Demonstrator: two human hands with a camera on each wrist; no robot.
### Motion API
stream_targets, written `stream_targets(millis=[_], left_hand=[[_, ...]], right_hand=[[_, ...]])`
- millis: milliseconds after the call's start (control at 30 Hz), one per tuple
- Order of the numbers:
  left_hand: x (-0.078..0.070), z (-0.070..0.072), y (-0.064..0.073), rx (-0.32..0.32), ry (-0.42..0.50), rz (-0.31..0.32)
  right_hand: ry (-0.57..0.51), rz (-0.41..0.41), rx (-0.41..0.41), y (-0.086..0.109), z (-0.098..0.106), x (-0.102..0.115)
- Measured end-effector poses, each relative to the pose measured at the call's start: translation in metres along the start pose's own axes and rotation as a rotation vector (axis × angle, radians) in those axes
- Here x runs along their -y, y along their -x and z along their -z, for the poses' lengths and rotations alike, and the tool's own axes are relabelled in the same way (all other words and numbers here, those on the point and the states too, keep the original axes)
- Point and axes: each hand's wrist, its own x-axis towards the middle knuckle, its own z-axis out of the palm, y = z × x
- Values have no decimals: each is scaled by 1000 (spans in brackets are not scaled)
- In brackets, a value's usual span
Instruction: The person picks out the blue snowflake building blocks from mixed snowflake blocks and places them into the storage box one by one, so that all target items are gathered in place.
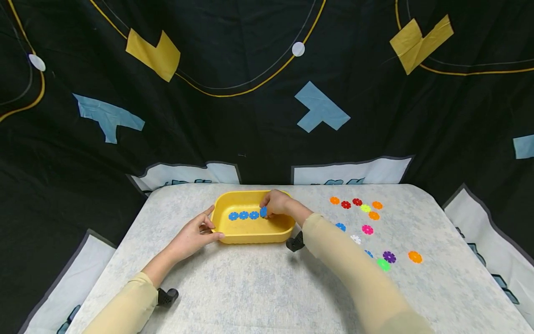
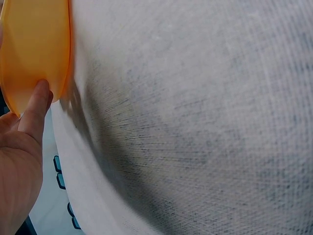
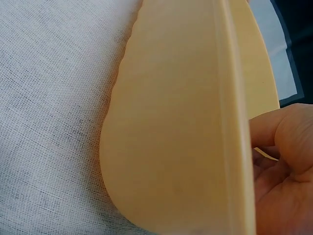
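Blue flower-shaped disc (image 1: 263, 212): inside yellow tray (image 1: 246, 238), tilted up at the right end of a row of 3 flat blue discs (image 1: 244, 215); contact with its neighbour cannot be told. Right hand (image 1: 276, 203) pinches that tilted disc. Left hand (image 1: 192, 235) grips the tray's left end.

Risks, judged: the row could go crooked if the right hand brushes it on release; overlap is likely if the disc drops while tilted; a left-hand tug might slide all 4.

Tray sits toward the table's (image 1: 233, 287) far edge, left of centre. Loose mixed-colour discs (image 1: 367, 229) lie toward the right edge, beyond the beige sleeve (image 1: 346, 264). Table covering: mottled pale grey. Behind: black curtain (image 1: 233, 134), blue patch (image 1: 321, 107), gold patch (image 1: 154, 54).
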Motion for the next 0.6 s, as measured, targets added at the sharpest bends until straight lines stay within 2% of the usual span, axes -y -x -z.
stream_targets(millis=[600], left_hand=[[0,-1,1,-2,28,-6]], right_hand=[[50,-30,-38,1,-4,0]])
